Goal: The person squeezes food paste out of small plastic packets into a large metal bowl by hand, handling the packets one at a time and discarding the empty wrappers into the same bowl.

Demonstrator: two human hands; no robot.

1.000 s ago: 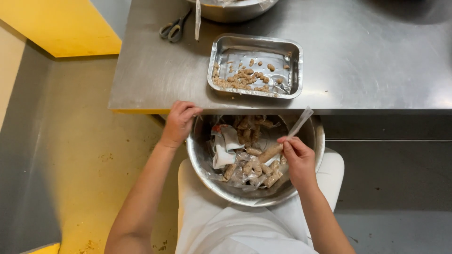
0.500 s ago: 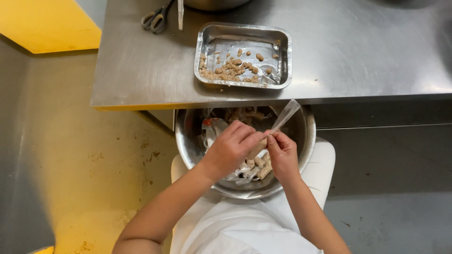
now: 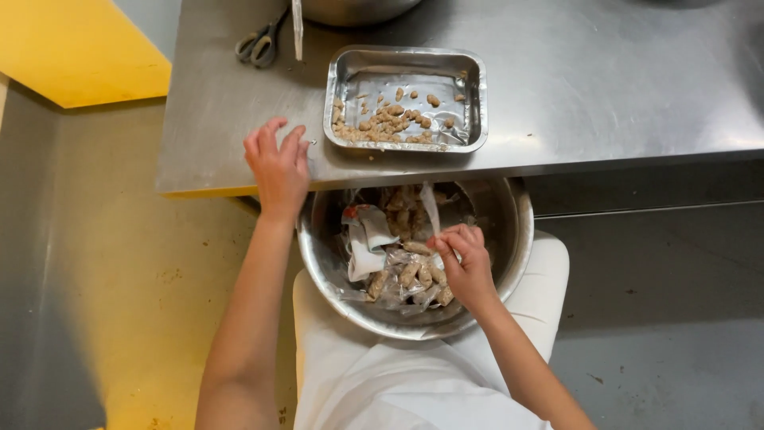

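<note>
left hand [image 3: 278, 166] has left the bowl [image 3: 509, 239], spread on table [image 3: 605, 80]; right hand [image 3: 461, 263] pinches wrapper [image 3: 430, 209].

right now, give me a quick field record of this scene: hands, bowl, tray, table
left hand: open, flat on the table edge, holding nothing
right hand: in the bowl, pinching a strip of clear wrapper
bowl: round metal, on the lap, holds small brown pieces and torn wrappers
tray: shallow metal, brown pieces along its near side
table: steel
scissors: far left of the tray
</note>
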